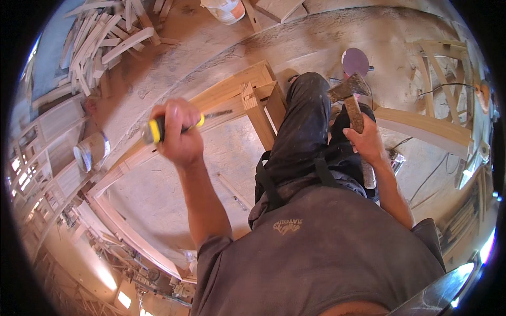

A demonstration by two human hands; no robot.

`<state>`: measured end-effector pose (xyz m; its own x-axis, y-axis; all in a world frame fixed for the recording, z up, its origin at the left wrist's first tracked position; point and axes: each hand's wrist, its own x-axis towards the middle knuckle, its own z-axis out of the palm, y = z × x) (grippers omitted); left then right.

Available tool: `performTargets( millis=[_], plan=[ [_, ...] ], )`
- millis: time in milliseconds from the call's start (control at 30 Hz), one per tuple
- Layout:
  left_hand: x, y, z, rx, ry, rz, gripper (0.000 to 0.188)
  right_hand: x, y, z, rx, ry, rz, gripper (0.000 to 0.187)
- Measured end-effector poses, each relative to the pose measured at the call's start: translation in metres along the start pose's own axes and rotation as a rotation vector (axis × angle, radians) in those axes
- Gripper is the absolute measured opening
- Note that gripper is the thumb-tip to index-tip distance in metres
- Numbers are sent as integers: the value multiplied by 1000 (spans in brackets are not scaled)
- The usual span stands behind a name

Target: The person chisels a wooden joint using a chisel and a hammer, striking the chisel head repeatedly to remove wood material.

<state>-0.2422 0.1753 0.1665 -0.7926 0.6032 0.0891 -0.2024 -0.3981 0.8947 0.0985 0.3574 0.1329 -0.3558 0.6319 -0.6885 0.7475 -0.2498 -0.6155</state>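
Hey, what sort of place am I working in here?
Most likely a woodworking shop: wooden strips lie heaped at the upper left, a jointed wooden frame is before you, and your right hand grips a hatchet.

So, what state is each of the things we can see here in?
Yellow-and-black-handled tool: gripped in the left hand, uncovered, tip pointing rightward.
Hatchet: gripped in the right hand, uncovered.
Purple disc: flat face showing; cannot tell if it is spinning.
Wooden frame: pieces meet at a corner; cannot tell if fastened.
Wood strips: loosely heaped.
White bucket: partly out of view, contents hidden.
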Motion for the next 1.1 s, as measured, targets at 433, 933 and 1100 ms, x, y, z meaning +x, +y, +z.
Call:
performTargets(
  millis=[433, 933, 1100],
  plan=[
    [21, -56, 11, 85, 162, -30, 8, -27, -44, 36, -109, 37, -130, 33],
    [19, -68, 22, 323, 136, 5, 13, -31, -67, 32, -173, 93, -312, 37],
    [5, -84, 41, 570, 30, 121, 19, -35, -85, 25, -200, 233, -528, 34]
  ],
)
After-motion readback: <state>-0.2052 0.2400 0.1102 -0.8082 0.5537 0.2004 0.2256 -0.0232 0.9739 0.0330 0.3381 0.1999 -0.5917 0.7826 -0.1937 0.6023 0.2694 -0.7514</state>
